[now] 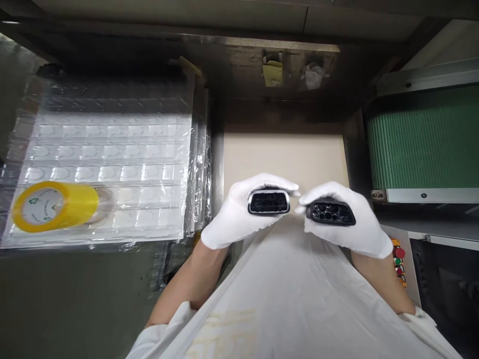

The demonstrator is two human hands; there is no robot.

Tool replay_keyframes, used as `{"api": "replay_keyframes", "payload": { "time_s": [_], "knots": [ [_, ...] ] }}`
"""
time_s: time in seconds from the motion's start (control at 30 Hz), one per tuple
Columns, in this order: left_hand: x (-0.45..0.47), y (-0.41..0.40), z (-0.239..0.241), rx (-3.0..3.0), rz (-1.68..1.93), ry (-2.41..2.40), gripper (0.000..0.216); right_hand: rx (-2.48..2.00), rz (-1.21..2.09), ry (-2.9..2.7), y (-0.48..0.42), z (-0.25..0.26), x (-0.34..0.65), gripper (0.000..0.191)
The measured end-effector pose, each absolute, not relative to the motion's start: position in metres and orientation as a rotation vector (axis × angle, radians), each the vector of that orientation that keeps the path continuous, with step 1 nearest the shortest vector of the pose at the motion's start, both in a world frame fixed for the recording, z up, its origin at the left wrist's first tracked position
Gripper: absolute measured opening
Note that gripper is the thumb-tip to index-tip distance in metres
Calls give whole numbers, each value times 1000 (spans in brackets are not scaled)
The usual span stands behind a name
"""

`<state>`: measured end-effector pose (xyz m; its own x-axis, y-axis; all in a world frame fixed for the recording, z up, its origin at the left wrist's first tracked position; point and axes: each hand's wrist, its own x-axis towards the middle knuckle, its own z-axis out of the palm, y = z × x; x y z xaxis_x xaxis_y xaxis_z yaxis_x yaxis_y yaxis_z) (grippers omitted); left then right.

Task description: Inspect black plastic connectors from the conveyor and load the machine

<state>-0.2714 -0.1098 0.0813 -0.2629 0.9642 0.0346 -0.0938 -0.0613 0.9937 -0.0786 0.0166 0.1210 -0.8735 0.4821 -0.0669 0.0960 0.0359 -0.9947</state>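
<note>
Both hands wore white gloves and were held side by side above the beige surface [284, 154], close in front of the person's white garment. The left hand [239, 214] was curled closed around a rectangular black connector [268, 202], with its fingers wrapped over the top. The connector's open face, showing rows of small cells, was turned toward the camera. The right hand [355, 227] was closed in the same way around a rounded black connector [331, 212], whose face showed several round holes. The two parts were near each other but apart, and the gloved fingertips almost met between them. To the left lay a stack of clear blister trays [112, 154] with a roll of yellow tape [56, 205] resting on it. To the right sat a green conveyor belt [422, 137].
</note>
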Motion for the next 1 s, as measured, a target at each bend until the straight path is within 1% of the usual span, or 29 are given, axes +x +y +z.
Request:
{"api": "replay_keyframes", "payload": {
  "time_s": [0.1, 0.23, 0.4, 0.47, 0.57, 0.67, 0.73, 0.77, 0.83, 0.93, 1.0],
  "knots": [
    [-269, -114, 96, 1241, 1532, 1429, 26, -510, 1744, -2167, 17, 124, -72, 35],
    [-261, -117, 95, 1347, 1615, 1455, 23, -468, 1584, -2265, 12, 129, -68, 37],
    [-256, -121, 91, 1310, 1617, 1616, 20, -388, 1315, -2472, -3, 137, -70, 53],
    [-256, -123, 91, 1326, 1558, 1658, 21, -330, 1159, -2635, -12, 137, -75, 57],
    [-259, -126, 87, 1453, 1465, 1723, 27, -236, 852, -2835, -21, 130, -84, 55],
    [-260, -128, 80, 1519, 1411, 1760, 31, -294, 645, -2902, -20, 122, -84, 54],
    [-258, -128, 74, 1495, 1418, 1732, 30, -351, 720, -2875, -16, 118, -78, 57],
    [-257, -128, 72, 1473, 1432, 1697, 29, -377, 837, -2837, -13, 116, -74, 58],
    [-253, -126, 66, 1409, 1460, 1604, 25, -464, 1171, -2715, -10, 113, -65, 57],
    [-246, -126, 56, 1193, 1432, 1512, 25, -770, 1691, -2349, -12, 102, -55, 43],
    [-242, -127, 49, 998, 1365, 1485, 29, -925, 1946, -2007, -15, 90, -51, 36]
  ]
}}
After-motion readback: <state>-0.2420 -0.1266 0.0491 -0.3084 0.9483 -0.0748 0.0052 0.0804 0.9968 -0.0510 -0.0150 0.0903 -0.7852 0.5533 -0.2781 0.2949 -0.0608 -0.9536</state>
